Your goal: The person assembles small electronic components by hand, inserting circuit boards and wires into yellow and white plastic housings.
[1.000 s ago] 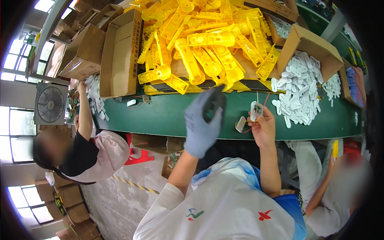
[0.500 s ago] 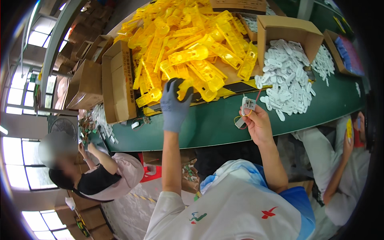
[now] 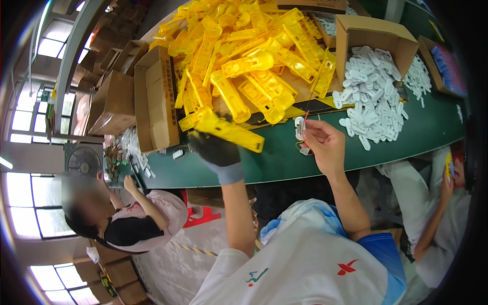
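Observation:
My left hand (image 3: 217, 152), in a grey glove with dark fingers, grips a long yellow plastic shell (image 3: 234, 134) in front of the pile. The shell slants down to the right, and motion blurs both a little. My bare right hand (image 3: 326, 148) pinches a small white plastic part (image 3: 299, 128) with thin red and yellow wires over the green table (image 3: 274, 166). Beyond my left hand lies a heap of similar yellow shells (image 3: 246, 65). Many small white oval pieces (image 3: 373, 96) spill from a tipped carton near my right hand.
An open cardboard box (image 3: 155, 101) stands left of the heap, and the tipped carton (image 3: 376, 33) behind the white pieces. Far right is a box with blue and pink contents (image 3: 447, 66). One person (image 3: 137, 218) works at the left; another (image 3: 432, 213) sits at the right.
My left hand has come back from the heap toward me, bringing out a yellow shell. The white wired part in my right hand has turned to show a narrower side.

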Action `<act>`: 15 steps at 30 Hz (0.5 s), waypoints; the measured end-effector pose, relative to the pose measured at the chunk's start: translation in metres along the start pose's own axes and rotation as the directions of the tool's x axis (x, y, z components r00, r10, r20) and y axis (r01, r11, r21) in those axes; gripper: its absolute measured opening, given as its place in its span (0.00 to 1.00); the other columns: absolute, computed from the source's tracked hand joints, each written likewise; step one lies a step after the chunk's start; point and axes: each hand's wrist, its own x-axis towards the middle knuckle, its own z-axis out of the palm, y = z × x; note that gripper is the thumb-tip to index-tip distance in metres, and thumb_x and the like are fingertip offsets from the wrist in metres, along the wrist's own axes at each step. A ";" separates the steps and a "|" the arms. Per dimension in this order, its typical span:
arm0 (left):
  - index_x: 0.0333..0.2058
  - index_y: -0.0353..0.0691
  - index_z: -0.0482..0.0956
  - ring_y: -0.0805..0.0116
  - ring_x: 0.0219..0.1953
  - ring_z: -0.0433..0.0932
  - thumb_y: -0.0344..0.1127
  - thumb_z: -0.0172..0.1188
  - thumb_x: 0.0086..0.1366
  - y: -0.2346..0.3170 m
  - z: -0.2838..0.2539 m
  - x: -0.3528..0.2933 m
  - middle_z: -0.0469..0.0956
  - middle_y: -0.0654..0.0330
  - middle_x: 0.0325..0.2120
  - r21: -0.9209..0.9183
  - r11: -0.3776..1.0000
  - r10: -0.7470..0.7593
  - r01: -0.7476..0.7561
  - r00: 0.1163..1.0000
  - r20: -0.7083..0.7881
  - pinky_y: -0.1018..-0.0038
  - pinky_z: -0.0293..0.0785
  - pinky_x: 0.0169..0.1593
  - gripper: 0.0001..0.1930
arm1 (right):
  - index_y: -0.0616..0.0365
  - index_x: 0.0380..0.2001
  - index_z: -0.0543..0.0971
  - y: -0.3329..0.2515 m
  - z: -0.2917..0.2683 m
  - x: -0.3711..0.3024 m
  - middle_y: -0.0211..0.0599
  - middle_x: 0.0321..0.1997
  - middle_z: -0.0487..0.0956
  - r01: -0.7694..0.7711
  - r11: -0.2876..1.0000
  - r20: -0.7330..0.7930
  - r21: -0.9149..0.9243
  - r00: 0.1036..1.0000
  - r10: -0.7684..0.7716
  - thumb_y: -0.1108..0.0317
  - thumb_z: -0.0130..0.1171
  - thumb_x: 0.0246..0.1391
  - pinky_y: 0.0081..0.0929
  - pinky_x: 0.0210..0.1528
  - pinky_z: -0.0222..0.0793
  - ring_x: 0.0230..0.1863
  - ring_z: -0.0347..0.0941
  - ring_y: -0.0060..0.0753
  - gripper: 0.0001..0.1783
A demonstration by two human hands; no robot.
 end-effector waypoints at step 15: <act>0.49 0.39 0.72 0.71 0.40 0.77 0.54 0.37 0.76 -0.066 0.010 -0.059 0.77 0.60 0.39 0.646 0.757 -0.172 0.098 0.984 0.053 0.75 0.73 0.46 0.24 | 0.63 0.43 0.83 0.015 0.030 0.001 0.42 0.32 0.85 0.252 0.785 0.134 -0.566 0.968 -0.214 0.77 0.62 0.54 0.20 0.34 0.79 0.33 0.84 0.26 0.12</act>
